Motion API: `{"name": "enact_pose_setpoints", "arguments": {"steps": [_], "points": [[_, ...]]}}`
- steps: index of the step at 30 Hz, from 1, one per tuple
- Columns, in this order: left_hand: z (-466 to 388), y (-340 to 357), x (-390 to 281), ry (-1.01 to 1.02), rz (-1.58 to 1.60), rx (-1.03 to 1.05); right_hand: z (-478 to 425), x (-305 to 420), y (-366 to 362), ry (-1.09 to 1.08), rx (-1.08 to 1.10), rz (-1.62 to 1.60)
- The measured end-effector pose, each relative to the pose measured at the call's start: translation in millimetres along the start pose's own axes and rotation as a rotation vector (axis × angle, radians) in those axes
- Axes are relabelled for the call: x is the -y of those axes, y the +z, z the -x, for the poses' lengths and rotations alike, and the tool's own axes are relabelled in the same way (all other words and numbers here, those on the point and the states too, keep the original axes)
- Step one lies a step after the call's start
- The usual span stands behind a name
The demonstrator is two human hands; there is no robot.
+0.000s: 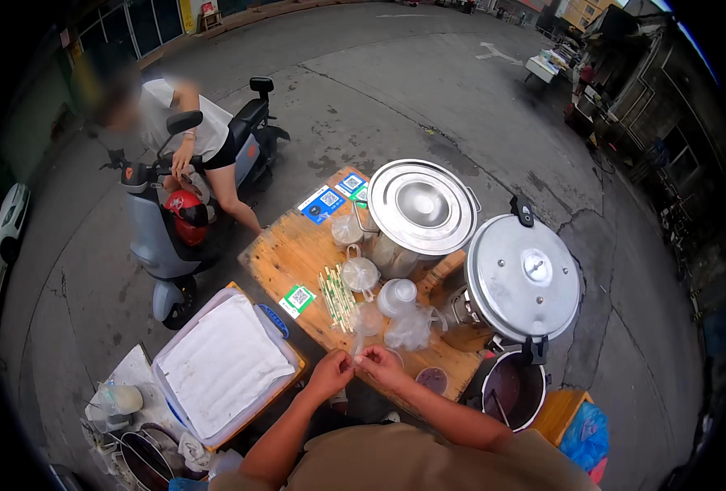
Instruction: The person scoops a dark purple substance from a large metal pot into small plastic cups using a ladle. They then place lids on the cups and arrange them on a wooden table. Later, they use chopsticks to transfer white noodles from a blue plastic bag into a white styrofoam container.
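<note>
My left hand and my right hand meet at the near edge of the wooden table. Their fingertips pinch the top of a clear plastic bag between them. Just beyond lies a round, clear-wrapped container, largely see-through. Stacked plastic cups or lids and a bundle of clear bags are to its right. Wrapped chopsticks lie in a bunch on the left, near a bagged cup. A cup of dark purple food stands near my right forearm.
A lidded steel pot and a large pressure cooker stand at the right. Below them is an open pot of dark liquid. A cloth-covered tub is at left. Beyond it, a person sits on a scooter.
</note>
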State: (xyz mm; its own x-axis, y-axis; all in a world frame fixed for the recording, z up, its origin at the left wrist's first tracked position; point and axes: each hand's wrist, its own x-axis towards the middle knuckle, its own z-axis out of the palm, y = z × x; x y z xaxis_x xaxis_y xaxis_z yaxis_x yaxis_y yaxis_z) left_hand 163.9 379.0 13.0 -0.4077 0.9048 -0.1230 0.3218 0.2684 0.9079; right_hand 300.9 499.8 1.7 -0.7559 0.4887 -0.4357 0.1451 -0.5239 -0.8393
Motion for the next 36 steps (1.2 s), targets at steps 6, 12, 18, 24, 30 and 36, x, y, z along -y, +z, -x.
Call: {"name": "enact_pose_setpoints", "arguments": {"steps": [6,12,18,24,30,36], "points": [[18,20,5,-0.111,0.215,0.063,3,-24,-28,0.067,0.136,0.037],[29,9,50,-0.295,0.41,-0.034,35,-17,-47,0.244,-0.022,0.001],[20,-25,102,-0.607,0.761,-0.322,52,-47,-87,0.0,-0.162,0.51],[-16,14,105,-0.62,0.585,0.033,8,-80,-106,-0.076,-0.193,0.433],[-46,82,90,-0.55,0.339,0.142,-1,-79,-117,-0.022,-0.326,0.822],[-44,98,94,-0.573,0.34,0.162,16,-57,-102,-0.192,-0.38,1.17]]}}
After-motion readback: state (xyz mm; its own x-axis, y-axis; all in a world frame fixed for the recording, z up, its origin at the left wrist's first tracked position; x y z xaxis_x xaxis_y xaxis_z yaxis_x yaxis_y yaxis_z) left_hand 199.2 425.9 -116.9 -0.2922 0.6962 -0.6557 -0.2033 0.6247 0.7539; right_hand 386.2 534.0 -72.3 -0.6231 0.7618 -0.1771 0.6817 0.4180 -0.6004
